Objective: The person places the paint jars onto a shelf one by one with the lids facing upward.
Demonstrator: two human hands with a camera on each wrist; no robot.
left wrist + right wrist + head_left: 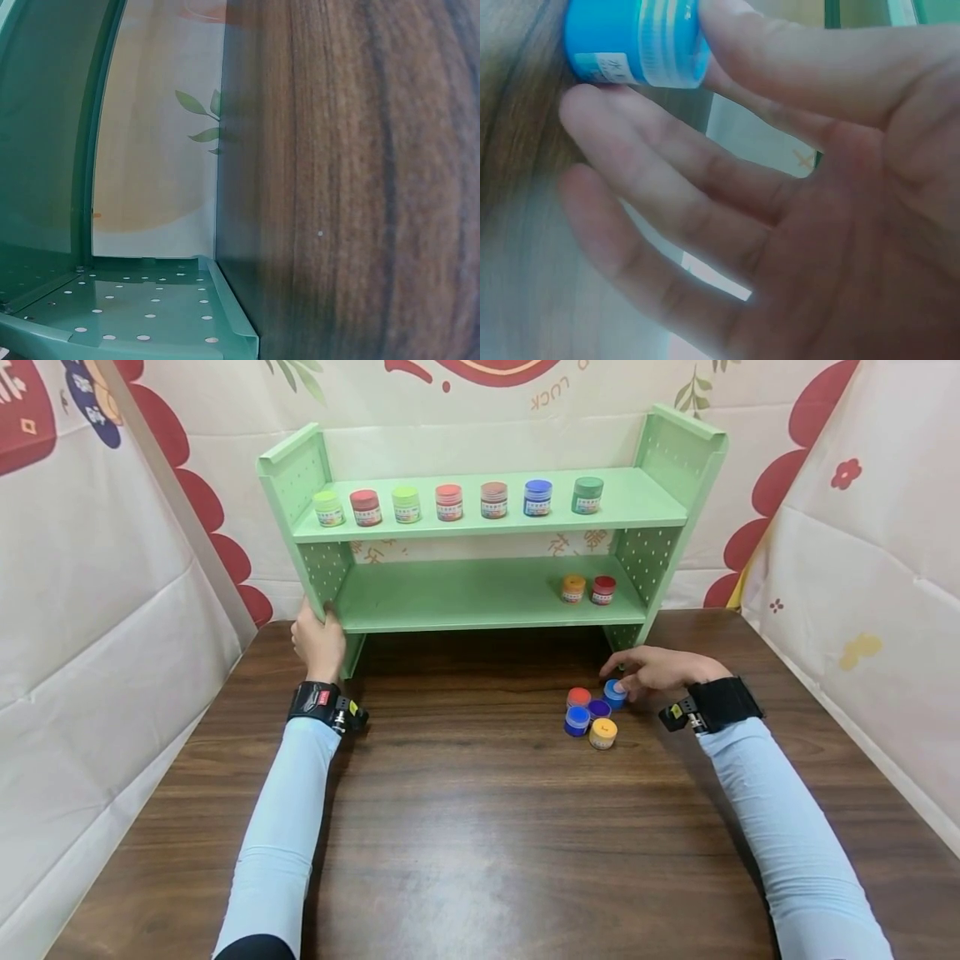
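My left hand (318, 642) grips the lower left side panel of a green two-tier shelf (480, 628). The left wrist view shows only the perforated panel (150, 307) and the tabletop; the hand itself is out of that frame. At the shelf's front right, my right hand (660, 670) pinches a light blue jar (614, 695), its thumb against the lid. That jar (607, 37) appears upright on the table in the wrist view. Close beside it stand a red-lidded jar (578, 697), a purple-lidded jar (599, 707), a dark blue jar (577, 721) and a yellow jar (603, 734).
Several small labelled jars stand in a row on the upper tier, among them a dark green jar (587, 495). An orange jar (573, 588) and a dark red jar (603, 590) sit on the lower tier's right. Printed cloth (112, 610) surrounds the wooden table (465, 827).
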